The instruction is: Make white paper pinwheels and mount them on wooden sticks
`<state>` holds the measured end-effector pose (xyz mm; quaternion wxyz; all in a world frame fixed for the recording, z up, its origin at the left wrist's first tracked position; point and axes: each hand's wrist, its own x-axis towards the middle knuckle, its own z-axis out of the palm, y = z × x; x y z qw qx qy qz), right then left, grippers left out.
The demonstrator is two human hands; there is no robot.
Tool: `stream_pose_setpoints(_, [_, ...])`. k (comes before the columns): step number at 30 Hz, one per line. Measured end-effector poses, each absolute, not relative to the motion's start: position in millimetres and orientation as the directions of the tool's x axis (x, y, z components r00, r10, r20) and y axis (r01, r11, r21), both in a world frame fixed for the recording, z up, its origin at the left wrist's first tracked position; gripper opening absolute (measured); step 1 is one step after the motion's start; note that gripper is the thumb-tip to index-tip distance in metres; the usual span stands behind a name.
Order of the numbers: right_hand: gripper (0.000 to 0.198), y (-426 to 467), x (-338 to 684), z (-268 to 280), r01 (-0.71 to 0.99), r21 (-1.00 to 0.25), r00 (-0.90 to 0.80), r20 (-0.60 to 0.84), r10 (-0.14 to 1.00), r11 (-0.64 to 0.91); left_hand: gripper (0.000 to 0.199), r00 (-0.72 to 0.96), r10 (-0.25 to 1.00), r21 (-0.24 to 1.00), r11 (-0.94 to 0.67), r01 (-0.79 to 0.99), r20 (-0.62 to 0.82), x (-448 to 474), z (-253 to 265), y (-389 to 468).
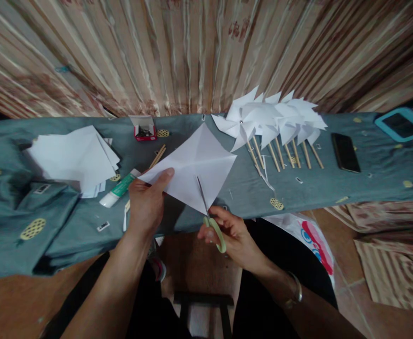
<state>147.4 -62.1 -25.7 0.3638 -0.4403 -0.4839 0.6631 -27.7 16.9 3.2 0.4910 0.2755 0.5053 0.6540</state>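
A creased white square of paper [206, 146] is held over the table by my left hand [148, 200], which pinches its left corner between thumb and fingers. My right hand [229, 230] grips scissors [220, 238] with pale green handles. Their blades lie at the paper's near corner and point inward toward its middle. Beside my left hand rests a green and white tube [119, 188]. Just beyond that hand lie a few thin wooden sticks [157, 156], partly hidden by the paper.
Several white paper pinwheels [273, 117] on wooden sticks overlap at the back right. A black phone [345, 152] and a blue-framed tablet [402, 124] lie farther right. Stacked white paper [72, 157] is at the left, near a small red box [144, 129] of metal pieces. A patterned curtain [178, 56] hangs behind.
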Motion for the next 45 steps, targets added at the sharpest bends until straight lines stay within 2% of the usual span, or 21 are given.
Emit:
stream_pose_setpoints(6, [0.045,-61.6,144.7,-22.1,-0.095,-0.938,-0.347,-0.284,0.894,-0.334,0.017,-0.368,0.918,0.929,0.002,-0.370,-0.149,-26.4,3.6,16.9])
stream_pose_setpoints(18, [0.046,-60.4,141.4,-20.7,-0.138,-0.922,-0.317,-0.306,0.898,-0.363,0.017,-0.359,0.926,0.927,-0.032,-0.374,-0.112,-26.9,1.5,16.5])
stream_pose_setpoints(24, [0.049,-58.1,143.2,-15.2,-0.125,-0.922,-0.324,-0.310,0.894,-0.365,0.020,-0.354,0.915,0.936,0.062,-0.347,-0.192,-25.1,1.7,15.8])
stream_pose_setpoints(34, [0.055,-56.0,142.7,-10.0,-0.073,-0.910,-0.293,-0.373,0.881,-0.409,0.017,-0.353,0.922,0.923,0.013,-0.385,-0.160,-22.4,4.9,15.2])
stream_pose_setpoints(41, [0.051,-56.3,144.2,-10.3,-0.094,-0.914,-0.313,-0.349,0.884,-0.394,0.018,-0.363,0.916,0.927,0.023,-0.373,-0.169,-24.0,4.1,15.5])
stream_pose_setpoints(45, [0.052,-54.8,142.8,-6.9,-0.168,-0.901,-0.368,-0.320,0.873,-0.400,0.018,-0.376,0.912,0.931,0.015,-0.366,-0.162,-25.3,2.2,16.8])
